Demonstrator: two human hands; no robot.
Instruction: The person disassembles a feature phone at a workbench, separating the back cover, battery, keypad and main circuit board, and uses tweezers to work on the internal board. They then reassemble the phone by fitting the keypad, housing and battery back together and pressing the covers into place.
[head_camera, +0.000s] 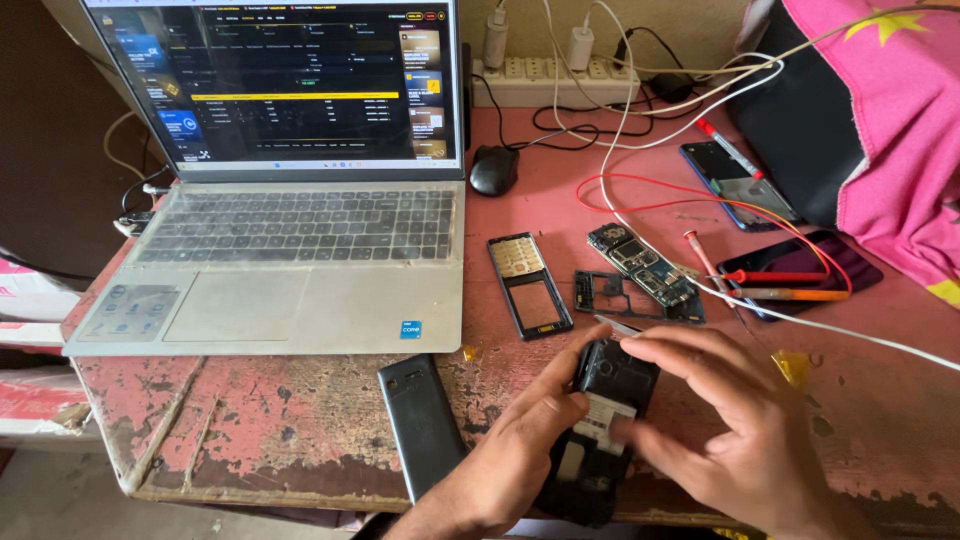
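Near the table's front edge, my left hand (515, 450) and my right hand (730, 420) both grip an opened black phone body (610, 385), back side up with a white label showing. My left thumb presses its left side; my right fingers cover its right side. A thin metal tool tip (618, 326) pokes out just above the phone. A black back cover (422, 425) lies to the left. Beyond lie a keypad front frame (530, 285), a black inner frame (608, 297) and a circuit board (645, 265).
An open silver laptop (290, 270) fills the left of the worn pink table (250, 400). A black mouse (494, 170), a power strip (545, 80), tangled cables, two smartphones (735, 180), screwdrivers (770, 277) and a pink cloth (880, 110) crowd the back and right.
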